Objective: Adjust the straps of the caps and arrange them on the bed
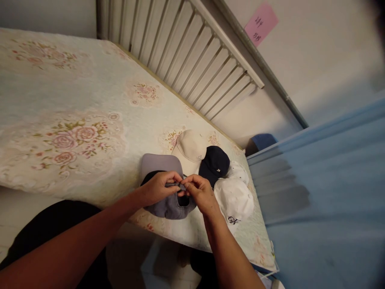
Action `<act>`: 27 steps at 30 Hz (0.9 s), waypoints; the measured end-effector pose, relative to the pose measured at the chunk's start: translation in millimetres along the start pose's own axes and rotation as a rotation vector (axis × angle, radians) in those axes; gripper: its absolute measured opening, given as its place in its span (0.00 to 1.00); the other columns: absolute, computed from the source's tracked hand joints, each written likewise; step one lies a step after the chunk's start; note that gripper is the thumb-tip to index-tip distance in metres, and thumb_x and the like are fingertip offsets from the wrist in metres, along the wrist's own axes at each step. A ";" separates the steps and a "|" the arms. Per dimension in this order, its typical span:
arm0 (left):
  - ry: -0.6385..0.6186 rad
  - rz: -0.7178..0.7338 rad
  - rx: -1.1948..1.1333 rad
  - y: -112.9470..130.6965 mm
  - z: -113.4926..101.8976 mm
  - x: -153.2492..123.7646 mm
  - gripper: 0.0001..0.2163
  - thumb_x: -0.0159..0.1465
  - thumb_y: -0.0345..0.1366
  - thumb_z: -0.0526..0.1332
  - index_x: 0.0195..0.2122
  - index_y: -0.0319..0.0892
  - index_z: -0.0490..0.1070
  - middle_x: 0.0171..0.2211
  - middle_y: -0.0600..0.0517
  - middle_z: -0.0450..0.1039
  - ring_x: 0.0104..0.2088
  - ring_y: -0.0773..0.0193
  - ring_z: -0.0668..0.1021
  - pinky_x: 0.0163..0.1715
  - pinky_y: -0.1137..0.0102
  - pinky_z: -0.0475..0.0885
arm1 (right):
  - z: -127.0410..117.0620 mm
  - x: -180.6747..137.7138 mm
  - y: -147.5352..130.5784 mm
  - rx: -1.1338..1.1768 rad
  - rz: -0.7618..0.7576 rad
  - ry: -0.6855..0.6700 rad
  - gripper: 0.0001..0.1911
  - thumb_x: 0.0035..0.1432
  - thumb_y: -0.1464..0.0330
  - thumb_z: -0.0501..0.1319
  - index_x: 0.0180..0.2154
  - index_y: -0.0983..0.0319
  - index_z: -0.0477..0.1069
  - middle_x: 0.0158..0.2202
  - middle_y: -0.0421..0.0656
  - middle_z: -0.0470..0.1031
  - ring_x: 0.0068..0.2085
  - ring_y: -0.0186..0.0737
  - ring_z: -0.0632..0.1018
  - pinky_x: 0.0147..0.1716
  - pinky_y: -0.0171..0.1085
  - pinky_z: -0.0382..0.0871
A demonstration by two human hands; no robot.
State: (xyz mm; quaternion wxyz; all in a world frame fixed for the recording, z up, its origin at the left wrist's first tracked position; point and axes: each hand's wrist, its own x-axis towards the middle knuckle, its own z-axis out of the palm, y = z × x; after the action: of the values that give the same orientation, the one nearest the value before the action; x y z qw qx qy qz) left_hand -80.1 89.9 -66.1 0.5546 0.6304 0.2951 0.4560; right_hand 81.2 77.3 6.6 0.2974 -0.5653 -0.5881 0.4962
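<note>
A grey baseball cap (168,208) lies upside down on the floral table cover, its brim (159,162) pointing away from me. My left hand (161,186) pinches the cap's back strap from the left. From the right, my right hand (200,190) pinches the same strap, fingertips close to the left ones. The strap's fastening is mostly hidden by my fingers. Just beyond the hands sit a cream cap (191,145) and a navy cap (215,162). To the right are a white cap with dark lettering (234,200) and another white cap (239,171) partly behind it.
The floral-covered surface (120,92) stretches to the left. A metal railing (180,52) runs along its far side. A blue curtain (325,192) hangs at the right. A pink note (261,24) is on the wall, and a dark blue item (263,141) sits by the far corner.
</note>
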 end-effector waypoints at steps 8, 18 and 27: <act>-0.025 -0.017 -0.105 0.7 3.9 -0.3 0.05 0.60 0.33 0.58 0.37 0.40 0.70 0.33 0.51 0.76 0.36 0.63 0.78 0.38 0.70 0.72 | 9.3 4.2 4.3 0.069 -0.032 0.117 0.05 0.47 0.69 0.63 0.25 0.61 0.67 0.14 0.32 0.67 0.20 0.34 0.76 0.21 0.30 0.63; 0.056 -0.102 -0.107 -5.7 -1.0 2.6 0.06 0.58 0.35 0.59 0.36 0.41 0.71 0.33 0.53 0.75 0.36 0.63 0.76 0.38 0.70 0.69 | 8.5 -1.3 13.6 -0.113 -0.137 0.121 0.12 0.46 0.70 0.66 0.35 0.58 0.71 0.21 0.33 0.64 0.22 0.32 0.68 0.24 0.32 0.65; 0.152 -0.207 -0.254 -15.7 -1.7 4.1 0.08 0.53 0.39 0.64 0.31 0.42 0.68 0.26 0.56 0.72 0.29 0.65 0.75 0.31 0.71 0.67 | 16.5 0.9 13.1 -0.345 -0.249 0.208 0.07 0.48 0.70 0.63 0.32 0.59 0.69 0.23 0.34 0.63 0.25 0.32 0.65 0.25 0.32 0.62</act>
State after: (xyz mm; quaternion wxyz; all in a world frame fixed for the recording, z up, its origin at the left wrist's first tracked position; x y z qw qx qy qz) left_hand -77.9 97.6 -80.4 0.6498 0.4855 0.3394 0.4763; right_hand 70.9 72.3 -11.0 0.3143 -0.5788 -0.6956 0.2870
